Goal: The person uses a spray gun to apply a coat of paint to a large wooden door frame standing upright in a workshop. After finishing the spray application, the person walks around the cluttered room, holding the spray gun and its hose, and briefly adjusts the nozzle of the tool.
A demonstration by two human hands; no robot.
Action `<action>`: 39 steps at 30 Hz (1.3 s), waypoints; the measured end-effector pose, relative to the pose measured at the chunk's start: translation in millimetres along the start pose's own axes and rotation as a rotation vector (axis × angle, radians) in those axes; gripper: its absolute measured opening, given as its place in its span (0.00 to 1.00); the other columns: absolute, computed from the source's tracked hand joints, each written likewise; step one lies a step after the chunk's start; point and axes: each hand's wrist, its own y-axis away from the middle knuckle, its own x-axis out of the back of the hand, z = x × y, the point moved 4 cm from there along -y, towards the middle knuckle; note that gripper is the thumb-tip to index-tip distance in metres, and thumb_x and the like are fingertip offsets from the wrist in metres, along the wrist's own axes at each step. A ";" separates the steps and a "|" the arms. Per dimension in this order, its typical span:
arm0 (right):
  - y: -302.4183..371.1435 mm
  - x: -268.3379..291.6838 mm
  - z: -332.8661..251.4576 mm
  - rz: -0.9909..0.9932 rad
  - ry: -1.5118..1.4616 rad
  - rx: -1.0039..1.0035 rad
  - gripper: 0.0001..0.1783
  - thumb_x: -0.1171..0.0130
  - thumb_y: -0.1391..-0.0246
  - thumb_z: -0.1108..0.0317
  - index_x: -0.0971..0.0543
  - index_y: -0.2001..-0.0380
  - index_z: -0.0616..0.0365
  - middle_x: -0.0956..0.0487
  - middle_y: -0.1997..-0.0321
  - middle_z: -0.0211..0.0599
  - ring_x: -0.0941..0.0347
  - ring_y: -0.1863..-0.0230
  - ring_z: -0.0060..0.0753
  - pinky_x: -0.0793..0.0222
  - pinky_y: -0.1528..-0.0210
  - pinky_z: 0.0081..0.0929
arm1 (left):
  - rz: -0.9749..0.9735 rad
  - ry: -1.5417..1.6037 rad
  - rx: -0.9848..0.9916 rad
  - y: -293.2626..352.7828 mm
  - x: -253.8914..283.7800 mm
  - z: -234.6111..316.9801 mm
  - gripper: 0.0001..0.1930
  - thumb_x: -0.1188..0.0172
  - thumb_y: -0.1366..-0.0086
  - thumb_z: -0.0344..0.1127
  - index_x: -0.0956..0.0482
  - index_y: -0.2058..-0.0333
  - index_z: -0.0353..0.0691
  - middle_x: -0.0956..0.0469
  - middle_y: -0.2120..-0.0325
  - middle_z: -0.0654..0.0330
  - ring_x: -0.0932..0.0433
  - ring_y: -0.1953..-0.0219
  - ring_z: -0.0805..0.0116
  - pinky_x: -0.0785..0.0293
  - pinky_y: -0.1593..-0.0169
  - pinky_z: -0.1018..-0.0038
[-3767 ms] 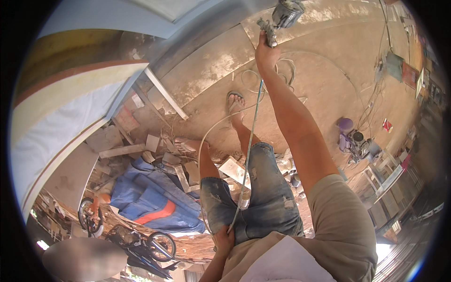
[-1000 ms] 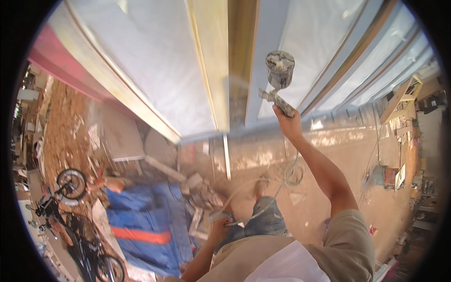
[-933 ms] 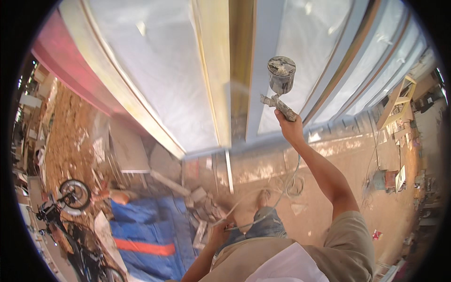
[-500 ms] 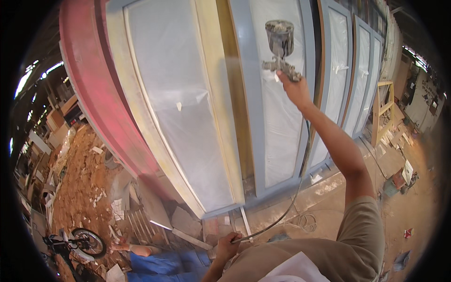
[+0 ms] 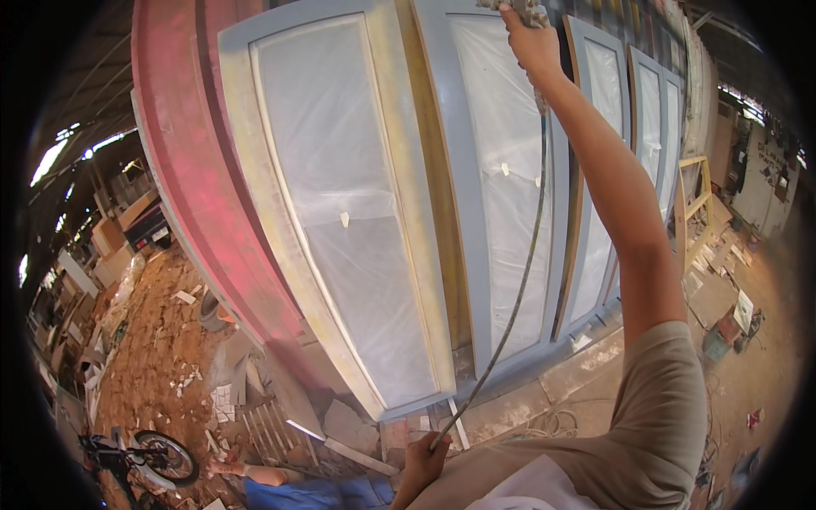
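My right hand [image 5: 535, 47], arm stretched up, grips a metal spray gun [image 5: 525, 12] at the upper edge of the view, where its cup is cut off. From the gun a dark air hose [image 5: 510, 314] runs down to my left hand [image 5: 423, 457], which is closed around it near my waist. Left of the gun leans a tall framed door [image 5: 442, 340]; its frame is pale yellow low down and grey-blue along the top and upper right. Clear plastic sheeting [image 5: 327, 127] covers its middle. Behind the hose stands a grey-blue door [image 5: 466, 229] with the same sheeting.
More grey-blue doors [image 5: 578, 51] lean in a row to the right, beyond them a yellow wooden frame [image 5: 705, 200]. A red panel [image 5: 183, 127] stands at left. Rubble and boards lie along the base. A motorcycle [image 5: 157, 459] and a bare foot [image 5: 223, 467] show lower left.
My right hand has risen with the spray gun, pulling the hose straighter. The upper right of the yellow door's frame now looks bluer. The view has shifted slightly.
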 end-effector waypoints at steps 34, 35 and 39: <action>559.5 85.4 383.4 -0.831 0.398 -0.808 0.23 0.37 0.47 0.46 0.17 0.66 0.57 0.19 0.73 0.47 0.23 0.68 0.53 0.30 0.63 0.39 | -0.164 -0.022 0.542 23.4 -71.1 -39.6 0.05 0.36 0.42 0.31 0.18 0.71 0.35 0.24 0.83 0.56 0.28 0.81 0.73 0.33 0.74 0.74; 576.1 87.5 399.3 -0.860 0.422 -0.815 0.23 0.36 0.47 0.45 0.17 0.66 0.57 0.19 0.73 0.48 0.23 0.68 0.53 0.30 0.63 0.40 | -0.167 -0.028 0.607 21.9 -79.2 -40.5 0.05 0.36 0.42 0.31 0.18 0.71 0.35 0.24 0.83 0.56 0.28 0.81 0.73 0.33 0.74 0.74; 651.7 101.6 458.0 -0.917 0.464 -0.889 0.25 0.37 0.49 0.42 0.18 0.67 0.57 0.19 0.74 0.49 0.23 0.67 0.57 0.30 0.63 0.43 | -0.208 0.011 0.814 20.0 -116.9 -51.0 0.07 0.35 0.42 0.34 0.17 0.68 0.38 0.20 0.78 0.53 0.20 0.76 0.64 0.28 0.70 0.71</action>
